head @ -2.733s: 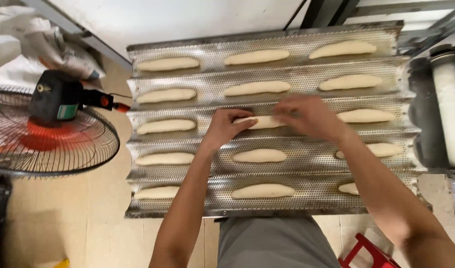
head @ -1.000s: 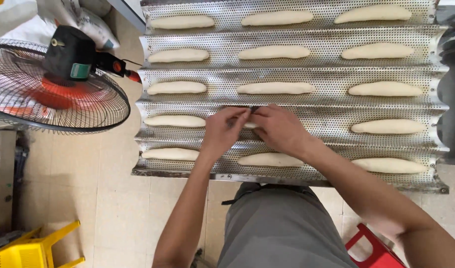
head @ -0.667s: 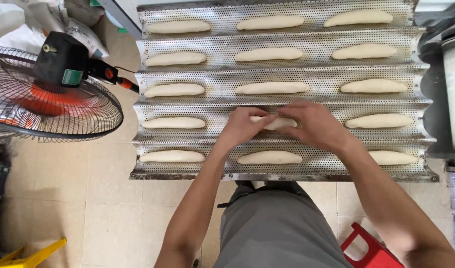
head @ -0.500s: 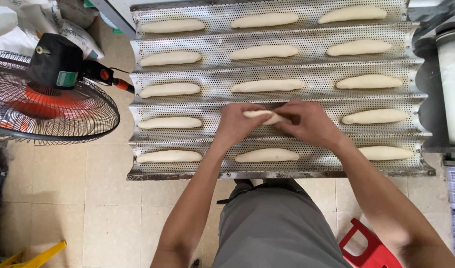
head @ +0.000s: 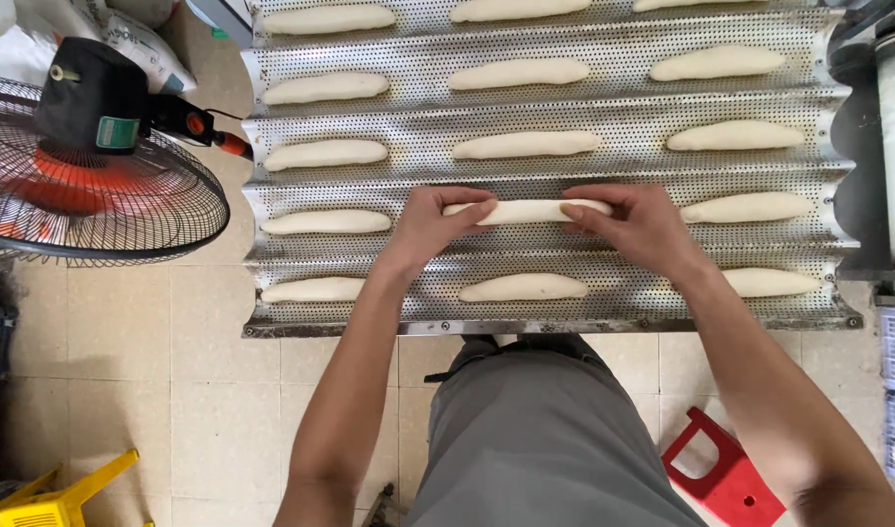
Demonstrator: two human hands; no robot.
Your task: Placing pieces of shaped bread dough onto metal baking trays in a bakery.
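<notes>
1. Perforated metal baking tray (head: 623,102): corrugated into parallel troughs that run left to right across the view. Each visible trough carries three pale dough pieces laid end to end with gaps between them.
2. Standing fan (head: 86,185): positioned left of the tray, well apart from both hands. A red stool (head: 726,478) and a yellow stool (head: 47,498) sit on the tiled floor (head: 174,390) below.
3. Left hand (head: 430,226): closed over the left end of the held dough piece, fingers wrapped across the top, thumb underneath.
4. Right hand (head: 643,222): closed over the right end of the same piece, fingertips pinching it from above.
5. Held dough piece (head: 526,211): located in the middle position of the fourth trough from the top, one trough up from the near edge. Its long axis runs left to right, parallel to the trough, and it spans the gap between the two hands. Both hands are equally near, one per end.
6. Neighbouring dough pieces: one lies to the left (head: 325,222) and one to the right (head: 748,207) in the same trough, both apart from the held piece.
</notes>
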